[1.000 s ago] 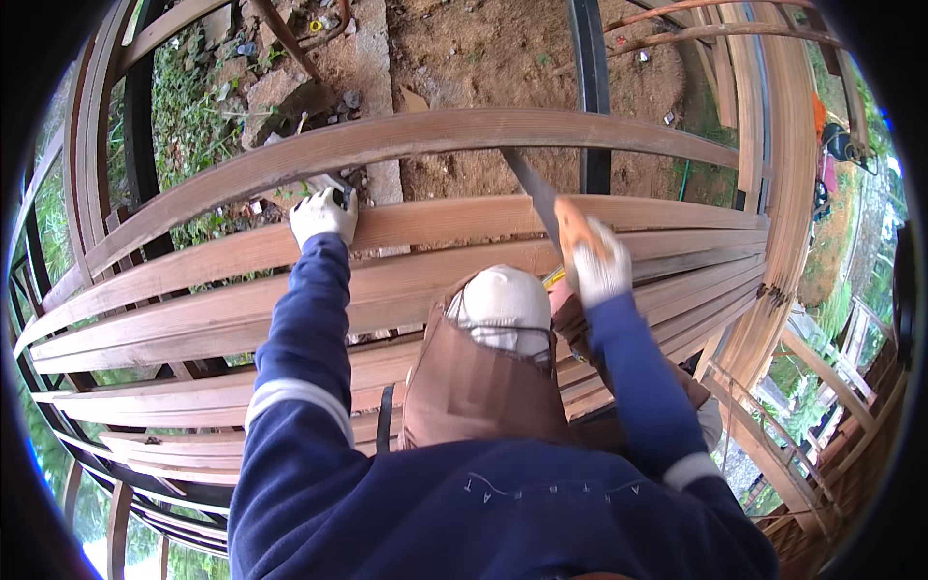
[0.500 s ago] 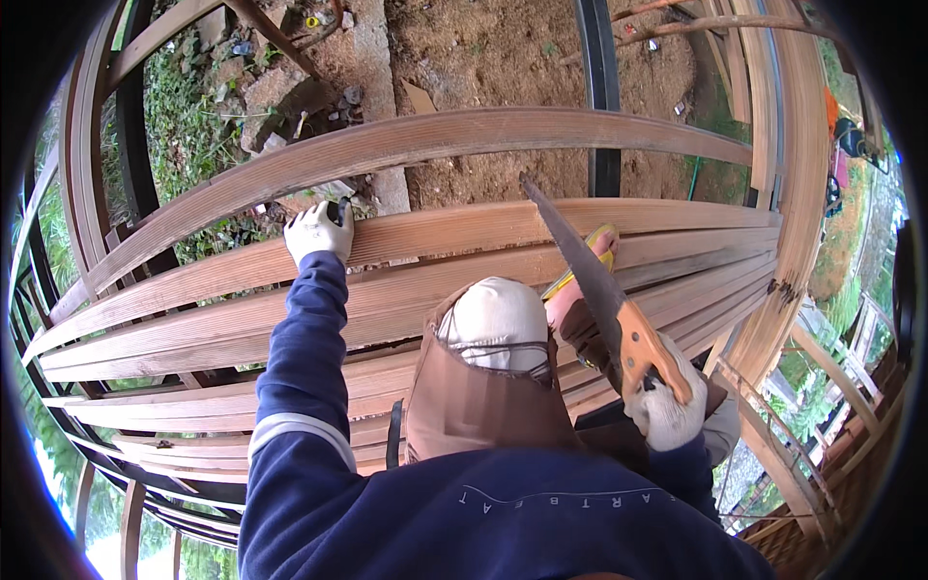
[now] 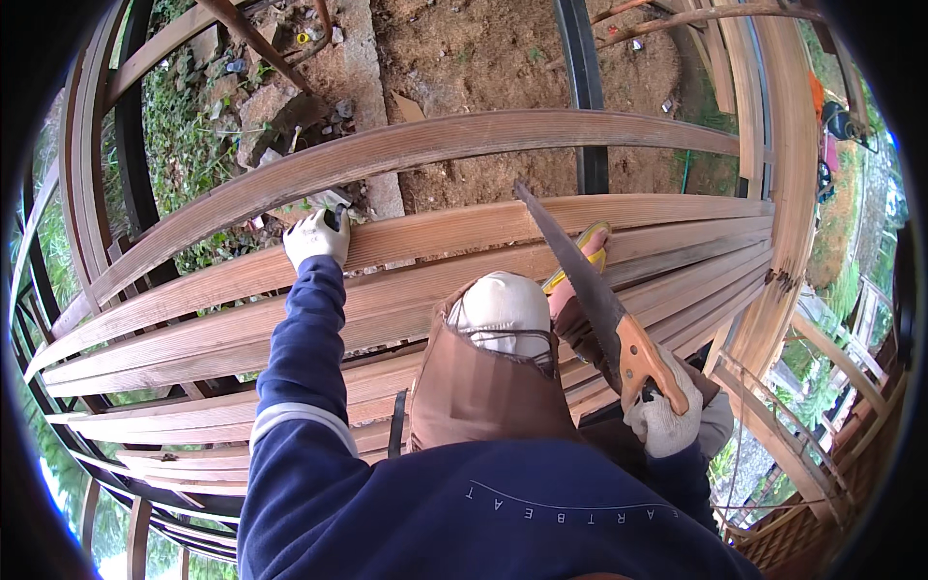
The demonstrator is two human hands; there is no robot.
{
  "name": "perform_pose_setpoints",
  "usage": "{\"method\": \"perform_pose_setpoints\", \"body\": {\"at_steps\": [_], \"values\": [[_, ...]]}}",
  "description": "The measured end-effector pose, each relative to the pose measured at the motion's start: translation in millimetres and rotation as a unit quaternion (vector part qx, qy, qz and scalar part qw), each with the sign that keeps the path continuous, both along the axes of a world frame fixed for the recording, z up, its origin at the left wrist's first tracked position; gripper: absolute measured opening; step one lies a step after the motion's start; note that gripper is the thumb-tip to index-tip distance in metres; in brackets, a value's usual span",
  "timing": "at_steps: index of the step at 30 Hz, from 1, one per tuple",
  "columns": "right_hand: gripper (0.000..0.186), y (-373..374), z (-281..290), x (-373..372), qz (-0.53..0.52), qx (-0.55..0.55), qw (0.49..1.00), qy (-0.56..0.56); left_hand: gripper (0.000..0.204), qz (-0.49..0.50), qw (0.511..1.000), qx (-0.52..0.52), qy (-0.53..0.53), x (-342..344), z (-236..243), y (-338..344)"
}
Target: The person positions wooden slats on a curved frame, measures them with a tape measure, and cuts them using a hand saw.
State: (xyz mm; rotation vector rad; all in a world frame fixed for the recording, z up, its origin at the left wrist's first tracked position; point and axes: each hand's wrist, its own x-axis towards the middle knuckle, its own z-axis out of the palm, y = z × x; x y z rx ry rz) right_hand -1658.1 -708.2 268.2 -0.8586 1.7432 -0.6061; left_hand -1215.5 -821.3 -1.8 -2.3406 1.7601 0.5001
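My right hand [image 3: 667,416], in a whitish work glove, is closed round the orange-brown wooden handle of a handsaw [image 3: 586,280]. The saw's blade slants away to the upper left, its tip just past the far edge of a long reddish wooden board [image 3: 435,230]. Whether the teeth touch the wood is hard to tell. My left hand [image 3: 317,238], also gloved, grips that same board farther left, fingers over its far edge. Something small and dark shows by its thumb. My foot in a yellow-strapped sandal [image 3: 592,246] rests on the boards beside the blade.
More parallel boards [image 3: 203,333] lie on my near side, with gaps between them. A separate curved-looking plank [image 3: 454,135] runs beyond. A dark metal beam [image 3: 580,77] crosses above brown soil. Rocks [image 3: 275,111] and weeds lie at far left; thick timbers [image 3: 788,145] stand along the right.
The saw and my right hand have drawn back slightly toward me. My left hand keeps its place on the board. The whole view has shifted a little.
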Motion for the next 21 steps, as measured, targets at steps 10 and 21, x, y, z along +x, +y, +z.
{"method": "perform_pose_setpoints", "body": {"at_steps": [10, 21], "values": [[0.047, -61.3, -51.9, 30.7, 0.072, -0.05, 0.993, 0.073, 0.044, -0.001, 0.999, 0.037, 0.031, -1.9, -14.3, 1.4], [0.044, -88.2, -82.9, 31.9, 0.02, 0.034, 0.988, 0.148, 0.048, -0.011, 0.998, 0.047, 0.034, -23.6, -1.7, -17.7]]}}
